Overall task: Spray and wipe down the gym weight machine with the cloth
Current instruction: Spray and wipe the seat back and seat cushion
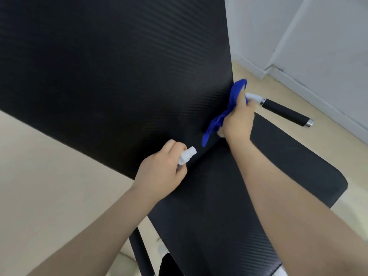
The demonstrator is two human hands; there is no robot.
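My right hand [237,120], right of centre in the frame, is closed round a bunched blue cloth [223,114]; the thumb lies along the cloth's upper fold, and a loose tail hangs down to the lower left of the fist. The cloth sits against the right edge of the back pad [111,72], just above the crease where it meets the seat pad [239,196]. Judgement: the cloth is light, soft and floppy, with no stiffness of its own, so it needs to be held wadded in the palm and pressed flat to wipe properly; the free tail may drag.

My left hand [161,172], lower centre, is curled round a small spray bottle [186,156]. Only the white nozzle head shows, pointing up and right toward the crease. The bottle body is hidden in the fist, so I cannot tell the fill level. Judgement: light, hard plastic, possibly slick if wet; grip at the neck, a finger on top to press.

The back pad fills the upper left of the frame: a broad, flat, black panel with a fine carbon-weave texture and a slight sheen. The seat pad, lower right, has the same covering and rounded corners. Both look firm and padded. Judgement: neither should shift under wiping pressure.

Behind my right hand, a white tube ends in a black foam handle [284,112] with metal end caps. Pale floor [39,176] lies at lower left.
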